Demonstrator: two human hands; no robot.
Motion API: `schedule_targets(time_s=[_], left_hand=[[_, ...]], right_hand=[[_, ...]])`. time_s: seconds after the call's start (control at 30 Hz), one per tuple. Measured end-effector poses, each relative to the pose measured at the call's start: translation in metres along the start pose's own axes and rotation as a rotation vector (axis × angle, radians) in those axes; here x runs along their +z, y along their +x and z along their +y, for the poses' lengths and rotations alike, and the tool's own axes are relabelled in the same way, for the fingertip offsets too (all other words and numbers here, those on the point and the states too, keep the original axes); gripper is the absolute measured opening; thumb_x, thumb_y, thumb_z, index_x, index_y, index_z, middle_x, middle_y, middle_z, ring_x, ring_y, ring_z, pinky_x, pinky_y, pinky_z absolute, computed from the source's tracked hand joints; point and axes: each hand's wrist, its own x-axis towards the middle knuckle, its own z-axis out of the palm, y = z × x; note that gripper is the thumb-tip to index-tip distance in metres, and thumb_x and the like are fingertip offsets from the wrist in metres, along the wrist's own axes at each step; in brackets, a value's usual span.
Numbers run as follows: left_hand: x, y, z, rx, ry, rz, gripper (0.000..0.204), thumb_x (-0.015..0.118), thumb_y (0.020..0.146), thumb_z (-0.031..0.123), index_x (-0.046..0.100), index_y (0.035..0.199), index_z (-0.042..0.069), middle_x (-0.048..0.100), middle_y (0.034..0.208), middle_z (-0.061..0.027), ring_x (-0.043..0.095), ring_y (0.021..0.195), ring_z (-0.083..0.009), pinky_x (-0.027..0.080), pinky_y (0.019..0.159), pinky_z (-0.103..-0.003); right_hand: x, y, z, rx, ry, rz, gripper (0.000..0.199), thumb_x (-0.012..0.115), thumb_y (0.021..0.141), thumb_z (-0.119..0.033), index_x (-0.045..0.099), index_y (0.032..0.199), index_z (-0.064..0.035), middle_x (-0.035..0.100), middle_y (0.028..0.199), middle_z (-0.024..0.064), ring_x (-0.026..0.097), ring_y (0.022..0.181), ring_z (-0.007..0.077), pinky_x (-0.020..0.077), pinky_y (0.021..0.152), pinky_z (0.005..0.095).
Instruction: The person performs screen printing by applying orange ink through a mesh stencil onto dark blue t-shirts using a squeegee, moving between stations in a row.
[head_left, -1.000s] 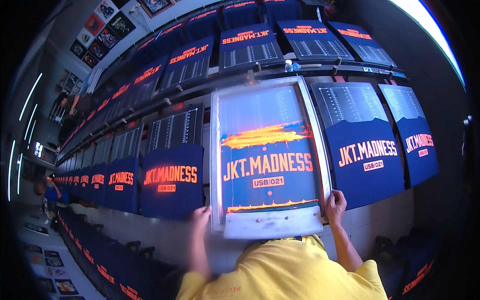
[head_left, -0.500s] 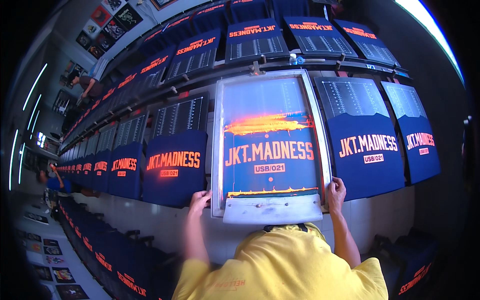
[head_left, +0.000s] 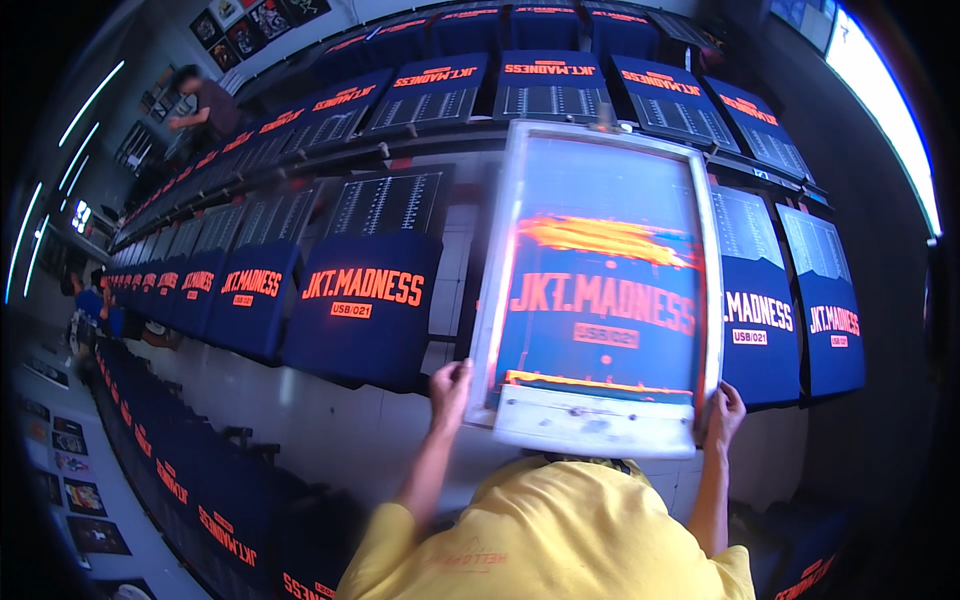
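Note:
A screen-printing frame point(head_left: 500, 260) with pale metal rails is in front of me, turned slightly clockwise. My left hand point(head_left: 449, 392) is closed on its lower left edge, and my right hand point(head_left: 724, 412) grips the lower right edge. Through the translucent mesh, orange lettering shows over dark blue. A band of bright orange ink point(head_left: 605, 240) lies across the mesh above the lettering. At the near end rests a wide squeegee point(head_left: 600, 422) with a pale blade holder, a line of orange ink along its far edge. No hand touches the squeegee.
Navy shirts with orange print lie on boards to the left point(head_left: 365, 290) and to the right point(head_left: 755, 320), partly covered by the frame. A rail point(head_left: 330, 155) runs behind them. More shirts line the back row. Another person point(head_left: 210, 110) stands at the far left.
The frame has moved right and tilted clockwise, carried by both hands. The shirt on its left shows more fully, and the one on its right is now partly covered.

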Motion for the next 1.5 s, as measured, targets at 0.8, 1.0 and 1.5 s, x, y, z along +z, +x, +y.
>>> schedule_targets(time_s=[0.8, 1.0, 1.5], left_hand=[[0.276, -0.107, 0.04, 0.306, 0.036, -0.398, 0.025, 0.065, 0.089, 0.023, 0.065, 0.085, -0.001, 0.064, 0.083, -0.0162, 0.065, 0.075, -0.0295, 0.052, 0.068, -0.038], [0.34, -0.147, 0.042, 0.278, 0.113, -0.217, 0.03, 0.065, 0.089, 0.028, 0.065, 0.085, -0.002, 0.066, 0.083, -0.0168, 0.066, 0.078, -0.0301, 0.051, 0.069, -0.039], [0.366, -0.228, 0.038, 0.203, 0.252, 0.117, 0.03, 0.063, 0.089, 0.027, 0.066, 0.086, -0.002, 0.067, 0.083, -0.0162, 0.066, 0.078, -0.0304, 0.05, 0.071, -0.04]], right_hand=[[-0.302, -0.002, 0.101, 0.073, 0.049, 0.358, 0.026, 0.049, 0.096, -0.006, 0.06, 0.113, 0.0097, 0.065, 0.098, 0.0101, 0.061, 0.085, 0.0143, 0.048, 0.078, 0.026], [-0.334, 0.101, 0.111, 0.049, 0.098, 0.239, 0.025, 0.049, 0.097, -0.006, 0.059, 0.114, 0.01, 0.064, 0.102, 0.0134, 0.062, 0.089, 0.0159, 0.0508, 0.079, 0.0248], [-0.342, 0.221, 0.135, 0.06, 0.312, -0.059, 0.028, 0.051, 0.096, -0.004, 0.057, 0.118, 0.0106, 0.057, 0.087, 0.0038, 0.051, 0.073, 0.0073, 0.0424, 0.065, 0.0205]])
